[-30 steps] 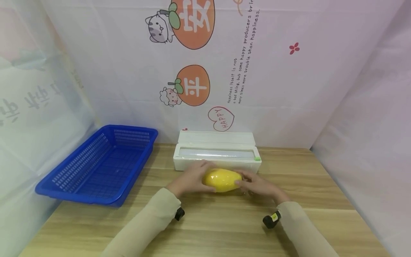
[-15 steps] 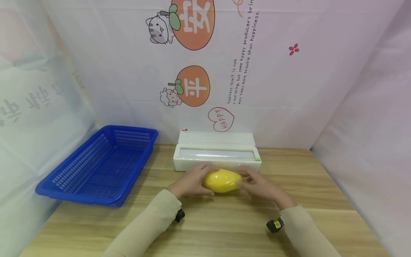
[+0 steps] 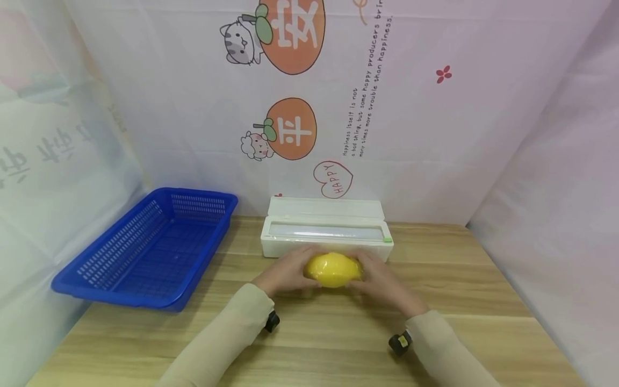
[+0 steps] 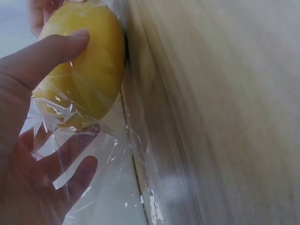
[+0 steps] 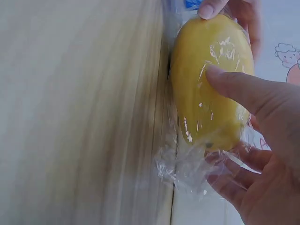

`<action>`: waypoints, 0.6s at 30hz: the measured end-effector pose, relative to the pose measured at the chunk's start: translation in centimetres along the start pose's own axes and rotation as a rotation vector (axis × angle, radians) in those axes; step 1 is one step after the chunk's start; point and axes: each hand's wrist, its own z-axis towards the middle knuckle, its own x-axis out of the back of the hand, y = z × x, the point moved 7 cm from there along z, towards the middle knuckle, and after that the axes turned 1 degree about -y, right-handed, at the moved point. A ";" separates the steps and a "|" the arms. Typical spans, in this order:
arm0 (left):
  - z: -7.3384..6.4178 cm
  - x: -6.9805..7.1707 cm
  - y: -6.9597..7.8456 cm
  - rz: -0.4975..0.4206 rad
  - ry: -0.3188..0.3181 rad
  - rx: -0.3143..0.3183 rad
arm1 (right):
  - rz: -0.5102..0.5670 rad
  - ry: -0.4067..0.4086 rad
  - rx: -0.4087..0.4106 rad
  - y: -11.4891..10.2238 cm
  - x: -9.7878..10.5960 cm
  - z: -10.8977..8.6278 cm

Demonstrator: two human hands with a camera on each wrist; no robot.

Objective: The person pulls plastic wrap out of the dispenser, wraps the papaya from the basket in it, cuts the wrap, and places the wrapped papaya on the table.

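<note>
A yellow mango (image 3: 335, 270), wrapped in clear cling film (image 4: 108, 145), lies sideways between my two hands, low over the table. My left hand (image 3: 289, 271) grips its left end, thumb on the near side and fingers round the back. Around the right end curls my right hand (image 3: 382, 282), its thumb pressed on the fruit in the right wrist view. Loose film (image 5: 187, 164) bunches out past the mango's end by the right fingers. Just behind the fruit stands a white cling film box (image 3: 326, 247), lid raised, with the roll inside.
On the left stands a blue plastic basket (image 3: 130, 298) with slotted sides. The wooden table (image 3: 329, 344) reaches back to a printed cloth (image 3: 406, 123), and more cloth hangs at both sides. A green slider (image 3: 387, 240) sits at the box's right end.
My right hand has moved in to the left and closed round the mango's right end, where loose film stuck out before. The left hand has stayed in place.
</note>
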 end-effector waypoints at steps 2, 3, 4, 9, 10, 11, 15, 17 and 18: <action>0.1 0.0 -0.6 -0.048 -0.010 0.037 | 0.028 -0.006 0.001 0.1 0.0 0.3; 0.1 -0.1 -0.9 -0.066 -0.013 0.056 | 0.042 -0.011 0.004 0.1 0.0 0.3; 0.2 -0.2 -1.2 -0.082 -0.018 0.077 | 0.055 -0.015 0.003 0.1 0.1 0.4; 0.2 -0.2 -1.7 -0.086 -0.017 0.107 | 0.109 -0.027 0.001 0.2 0.3 0.6; 0.1 -0.1 -1.7 -0.073 -0.011 0.109 | 0.115 -0.027 0.001 0.2 0.3 0.6; 0.1 0.0 -1.6 -0.056 -0.006 0.111 | 0.116 -0.025 0.003 0.3 0.4 0.7; -0.1 0.3 -1.6 0.010 0.014 0.144 | 0.104 -0.016 -0.004 0.7 0.4 0.7; 0.1 0.3 -1.7 0.022 0.019 0.159 | 0.096 -0.009 -0.011 0.9 0.4 0.7; 0.1 0.3 -1.8 0.026 0.022 0.165 | 0.090 -0.007 -0.014 1.0 0.3 0.7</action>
